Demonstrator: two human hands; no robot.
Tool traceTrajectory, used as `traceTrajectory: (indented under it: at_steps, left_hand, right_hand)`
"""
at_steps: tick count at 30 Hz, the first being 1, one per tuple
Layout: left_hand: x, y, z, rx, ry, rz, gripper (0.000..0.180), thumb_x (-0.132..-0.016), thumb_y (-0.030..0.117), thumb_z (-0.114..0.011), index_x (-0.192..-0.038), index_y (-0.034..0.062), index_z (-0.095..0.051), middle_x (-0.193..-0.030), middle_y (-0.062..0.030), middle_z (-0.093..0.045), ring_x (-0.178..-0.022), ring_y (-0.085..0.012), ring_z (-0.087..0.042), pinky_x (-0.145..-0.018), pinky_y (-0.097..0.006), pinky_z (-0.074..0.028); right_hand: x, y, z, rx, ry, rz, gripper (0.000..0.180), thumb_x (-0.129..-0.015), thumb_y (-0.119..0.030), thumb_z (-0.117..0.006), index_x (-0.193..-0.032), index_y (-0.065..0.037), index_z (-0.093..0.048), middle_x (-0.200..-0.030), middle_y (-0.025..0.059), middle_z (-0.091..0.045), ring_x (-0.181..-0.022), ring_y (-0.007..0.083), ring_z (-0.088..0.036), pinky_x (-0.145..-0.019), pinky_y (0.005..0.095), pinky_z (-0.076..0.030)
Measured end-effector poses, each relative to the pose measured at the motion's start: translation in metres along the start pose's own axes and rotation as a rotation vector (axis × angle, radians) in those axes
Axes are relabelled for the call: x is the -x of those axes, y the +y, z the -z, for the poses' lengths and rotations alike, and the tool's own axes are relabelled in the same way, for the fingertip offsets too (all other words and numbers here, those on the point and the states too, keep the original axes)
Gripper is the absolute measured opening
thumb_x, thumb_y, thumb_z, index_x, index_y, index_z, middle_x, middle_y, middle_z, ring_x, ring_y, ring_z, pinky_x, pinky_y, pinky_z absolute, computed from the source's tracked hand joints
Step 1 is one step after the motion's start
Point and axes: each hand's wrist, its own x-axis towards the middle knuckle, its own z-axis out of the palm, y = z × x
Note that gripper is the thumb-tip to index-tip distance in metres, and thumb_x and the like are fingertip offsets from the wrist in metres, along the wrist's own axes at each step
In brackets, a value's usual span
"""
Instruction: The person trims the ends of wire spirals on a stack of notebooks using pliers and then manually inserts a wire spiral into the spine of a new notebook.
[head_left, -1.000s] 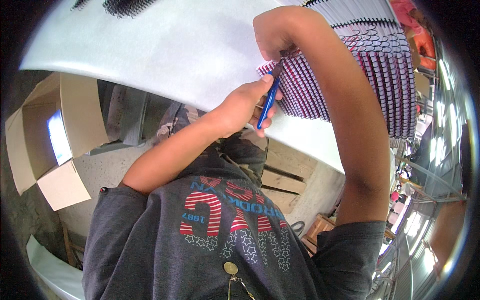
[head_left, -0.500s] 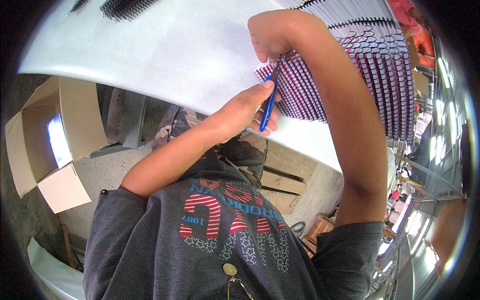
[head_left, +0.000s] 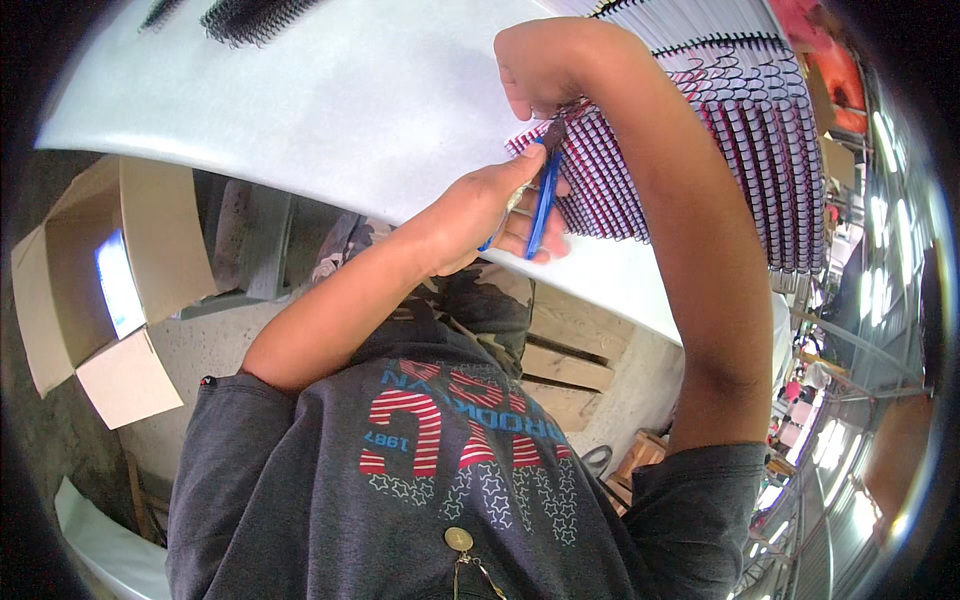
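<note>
Two hands work at a white worktop (head_left: 330, 110): left hand (head_left: 485, 205) clenched around blue-handled pliers (head_left: 545, 195), right hand (head_left: 545, 70) pinching the spiral-bound notebooks (head_left: 690, 150) stacked there.

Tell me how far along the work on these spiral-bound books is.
Done: many wire-bound books with dark red covers lie overlapped in a row on the white table. In hand: the left hand works blue-handled pliers at the nearest book's coil, the right hand steadying it. Left: loose black wire coils at the far edge.
</note>
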Motion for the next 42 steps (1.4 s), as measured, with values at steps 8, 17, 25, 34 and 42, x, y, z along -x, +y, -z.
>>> traceTrajectory:
  at_steps: [8, 17, 25, 34, 42]
  left_hand:
    - [0.008, -0.005, -0.007, -0.028, -0.059, -0.003, 0.062, -0.096, 0.057, -0.025, -0.118, 0.0034, -0.047, -0.084, -0.0091, -0.055, -0.079, -0.0227, -0.060, -0.066, -0.034, -0.051]
    - [0.004, -0.003, -0.003, -0.039, -0.065, -0.006, 0.063, -0.096, 0.057, -0.024, -0.118, 0.0027, -0.046, -0.085, -0.0096, -0.056, -0.078, -0.0234, -0.060, -0.067, -0.033, -0.051]
    - [0.002, -0.003, -0.014, -0.004, -0.066, -0.063, 0.064, -0.095, 0.059, -0.025, -0.118, 0.0025, -0.046, -0.085, -0.0095, -0.055, -0.077, -0.0227, -0.060, -0.064, -0.032, -0.050]
    - [0.010, 0.002, -0.012, -0.139, -0.105, 0.028, 0.066, -0.095, 0.059, -0.021, -0.122, 0.0033, -0.045, -0.103, -0.0170, -0.060, -0.101, -0.0255, -0.060, -0.082, -0.034, -0.046]
    - [0.002, 0.007, -0.018, -0.026, -0.109, -0.035, 0.065, -0.096, 0.057, -0.023, -0.122, 0.0021, -0.045, -0.096, -0.0152, -0.059, -0.093, -0.0254, -0.062, -0.074, -0.034, -0.050]
  right_hand:
    - [-0.006, 0.005, 0.001, 0.102, 0.041, -0.044, 0.016, -0.067, -0.006, -0.064, -0.081, -0.003, -0.071, -0.079, 0.0137, -0.067, -0.072, 0.0227, -0.063, -0.062, 0.0348, -0.048]
    - [0.020, 0.003, 0.019, 0.209, -0.013, -0.104, 0.020, -0.062, -0.008, -0.066, -0.081, -0.002, -0.071, -0.087, 0.0173, -0.068, -0.080, 0.0296, -0.065, -0.069, 0.0405, -0.051]
    - [0.021, 0.011, 0.024, 0.167, -0.037, -0.031, 0.018, -0.060, -0.010, -0.069, -0.075, 0.001, -0.070, -0.078, 0.0189, -0.067, -0.070, 0.0302, -0.064, -0.063, 0.0400, -0.050]
    - [0.022, 0.011, 0.026, 0.159, -0.030, -0.009, 0.020, -0.060, -0.010, -0.065, -0.076, 0.001, -0.070, -0.080, 0.0197, -0.067, -0.072, 0.0302, -0.064, -0.064, 0.0400, -0.050]
    - [0.048, 0.003, 0.038, 0.176, -0.059, -0.116, 0.021, -0.062, -0.013, -0.067, -0.080, -0.002, -0.071, -0.086, 0.0176, -0.067, -0.078, 0.0306, -0.065, -0.068, 0.0405, -0.050]
